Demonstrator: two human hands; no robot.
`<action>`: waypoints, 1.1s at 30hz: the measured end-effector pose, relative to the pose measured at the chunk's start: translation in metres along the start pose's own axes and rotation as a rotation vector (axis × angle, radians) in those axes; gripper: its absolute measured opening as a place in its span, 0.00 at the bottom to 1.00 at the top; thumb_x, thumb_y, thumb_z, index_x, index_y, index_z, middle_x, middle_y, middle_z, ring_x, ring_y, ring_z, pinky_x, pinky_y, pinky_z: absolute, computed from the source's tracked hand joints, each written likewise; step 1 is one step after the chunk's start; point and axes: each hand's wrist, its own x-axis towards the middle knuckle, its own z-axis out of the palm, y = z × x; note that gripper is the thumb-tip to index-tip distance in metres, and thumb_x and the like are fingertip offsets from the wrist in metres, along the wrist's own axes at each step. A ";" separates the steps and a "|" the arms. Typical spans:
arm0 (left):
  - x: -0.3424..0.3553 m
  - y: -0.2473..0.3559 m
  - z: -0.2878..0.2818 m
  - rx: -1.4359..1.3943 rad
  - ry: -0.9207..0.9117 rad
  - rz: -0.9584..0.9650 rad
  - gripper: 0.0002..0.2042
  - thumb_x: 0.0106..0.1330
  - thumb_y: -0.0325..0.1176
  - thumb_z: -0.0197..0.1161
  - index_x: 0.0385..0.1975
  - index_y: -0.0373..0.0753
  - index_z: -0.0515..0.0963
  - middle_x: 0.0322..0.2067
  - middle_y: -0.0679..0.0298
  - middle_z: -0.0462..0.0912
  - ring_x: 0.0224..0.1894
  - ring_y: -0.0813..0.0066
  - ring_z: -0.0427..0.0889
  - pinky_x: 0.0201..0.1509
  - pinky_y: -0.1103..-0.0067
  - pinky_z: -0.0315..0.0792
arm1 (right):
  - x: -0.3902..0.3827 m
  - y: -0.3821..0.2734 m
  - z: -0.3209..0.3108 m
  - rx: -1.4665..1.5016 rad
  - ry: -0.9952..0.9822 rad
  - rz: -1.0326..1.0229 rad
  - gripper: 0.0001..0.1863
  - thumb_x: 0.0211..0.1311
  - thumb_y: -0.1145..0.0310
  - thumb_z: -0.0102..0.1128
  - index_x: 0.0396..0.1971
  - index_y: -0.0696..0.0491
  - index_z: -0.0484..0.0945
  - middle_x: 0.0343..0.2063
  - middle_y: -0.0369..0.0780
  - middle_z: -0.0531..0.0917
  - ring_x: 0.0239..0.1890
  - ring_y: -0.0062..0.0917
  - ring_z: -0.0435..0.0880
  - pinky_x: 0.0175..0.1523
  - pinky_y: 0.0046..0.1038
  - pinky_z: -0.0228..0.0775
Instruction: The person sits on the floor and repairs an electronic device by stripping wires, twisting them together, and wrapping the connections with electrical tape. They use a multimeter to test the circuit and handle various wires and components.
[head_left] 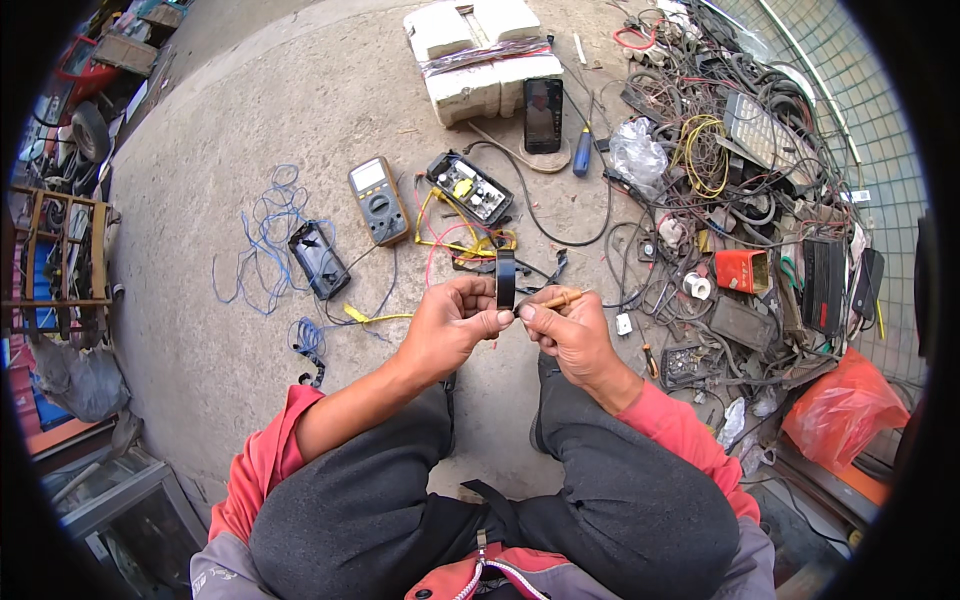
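Observation:
A roll of black electrical tape stands on edge in my left hand, whose fingers and thumb are closed round its lower part. My right hand is closed on a slim tool with a tan handle; its tip is too small to make out. Both thumbs nearly meet below the roll. Just beyond, yellow, red and black wires run to an open black case with a circuit board. A multimeter lies left of that, near an empty black case half.
Blue wire sprawls on the concrete at left. A phone leans against a white foam block, near a blue-handled screwdriver. Cables and scrap heap at right, with a red plastic bag.

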 end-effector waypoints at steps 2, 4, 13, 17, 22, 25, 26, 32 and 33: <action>-0.001 0.003 0.000 -0.029 0.000 -0.042 0.17 0.62 0.28 0.70 0.48 0.28 0.77 0.28 0.68 0.80 0.29 0.82 0.77 0.34 0.83 0.72 | 0.000 -0.001 0.000 -0.002 -0.004 -0.002 0.10 0.59 0.69 0.70 0.31 0.61 0.80 0.20 0.35 0.80 0.18 0.10 0.71 0.21 0.14 0.57; -0.001 0.004 -0.001 -0.045 0.002 -0.079 0.18 0.62 0.28 0.70 0.49 0.28 0.76 0.27 0.67 0.80 0.28 0.81 0.76 0.34 0.82 0.71 | -0.001 -0.001 0.001 -0.001 -0.005 -0.006 0.10 0.59 0.69 0.69 0.32 0.61 0.81 0.21 0.35 0.80 0.18 0.10 0.71 0.21 0.14 0.58; -0.002 0.014 0.004 -0.025 0.090 -0.143 0.22 0.67 0.28 0.64 0.56 0.27 0.64 0.26 0.59 0.80 0.25 0.76 0.79 0.29 0.80 0.74 | 0.000 0.000 0.000 0.024 0.019 0.002 0.11 0.59 0.67 0.69 0.34 0.60 0.81 0.21 0.35 0.80 0.19 0.12 0.73 0.23 0.14 0.62; -0.002 0.010 0.003 0.010 0.127 -0.074 0.18 0.70 0.28 0.60 0.54 0.29 0.63 0.27 0.58 0.81 0.26 0.76 0.81 0.29 0.82 0.76 | 0.000 0.005 -0.003 0.056 0.047 0.044 0.10 0.62 0.67 0.67 0.35 0.59 0.80 0.21 0.36 0.78 0.18 0.14 0.71 0.22 0.16 0.62; -0.007 0.013 0.003 0.317 0.066 0.151 0.16 0.65 0.28 0.66 0.50 0.33 0.72 0.30 0.62 0.81 0.25 0.78 0.80 0.28 0.82 0.74 | 0.003 0.004 -0.003 0.106 0.052 0.051 0.10 0.63 0.66 0.67 0.32 0.57 0.80 0.21 0.35 0.78 0.17 0.14 0.71 0.21 0.16 0.62; -0.007 0.012 0.003 0.675 0.104 0.437 0.14 0.58 0.26 0.71 0.43 0.35 0.80 0.31 0.64 0.81 0.25 0.77 0.79 0.28 0.81 0.72 | 0.003 0.003 -0.002 0.147 0.050 0.050 0.09 0.62 0.66 0.67 0.32 0.57 0.81 0.21 0.35 0.79 0.17 0.14 0.72 0.20 0.17 0.63; -0.006 0.011 0.004 0.801 0.132 0.547 0.13 0.55 0.25 0.73 0.41 0.36 0.83 0.31 0.64 0.81 0.25 0.76 0.79 0.28 0.80 0.72 | 0.004 0.003 -0.002 0.164 0.047 0.049 0.09 0.62 0.67 0.67 0.32 0.58 0.81 0.21 0.35 0.80 0.17 0.14 0.73 0.20 0.16 0.64; 0.000 0.005 0.004 0.925 0.181 0.661 0.15 0.50 0.24 0.74 0.39 0.36 0.85 0.30 0.60 0.81 0.27 0.69 0.81 0.28 0.76 0.73 | 0.005 0.007 -0.004 0.189 0.026 0.067 0.09 0.62 0.67 0.67 0.33 0.58 0.81 0.21 0.36 0.80 0.18 0.14 0.73 0.21 0.16 0.63; 0.000 0.003 0.004 0.936 0.176 0.653 0.15 0.50 0.24 0.74 0.39 0.36 0.85 0.29 0.60 0.80 0.27 0.68 0.81 0.28 0.76 0.73 | 0.004 0.007 -0.004 0.191 0.030 0.067 0.09 0.62 0.67 0.67 0.33 0.58 0.81 0.21 0.36 0.80 0.18 0.14 0.73 0.21 0.16 0.62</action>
